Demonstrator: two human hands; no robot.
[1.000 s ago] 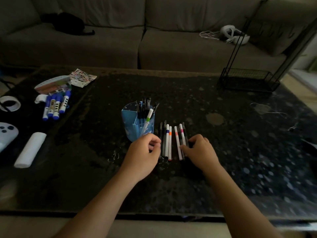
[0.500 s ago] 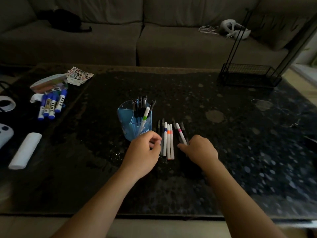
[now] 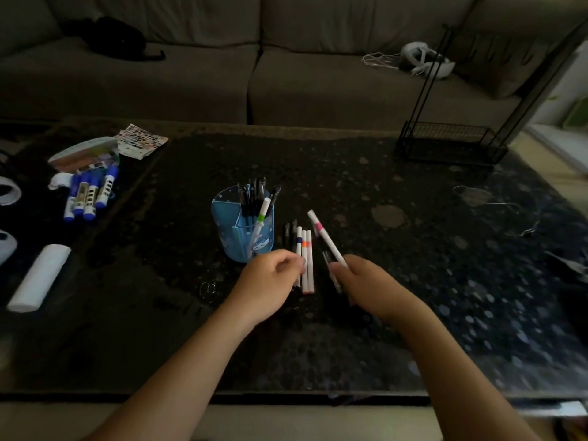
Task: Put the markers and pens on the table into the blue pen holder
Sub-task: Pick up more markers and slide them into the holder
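Right hand (image 3: pixel 366 281) grips a pink-banded marker (image 3: pixel 326 240), raised beside the blue pen holder (image 3: pixel 243 230); left hand (image 3: pixel 270 281) curls over the pens (image 3: pixel 304 259) lying on the table (image 3: pixel 413 281). Crowded compartments could deflect the marker's tip.

No text, brand or number can be read; the labels on the blue-capped markers (image 3: pixel 90 194) at left are too blurred.
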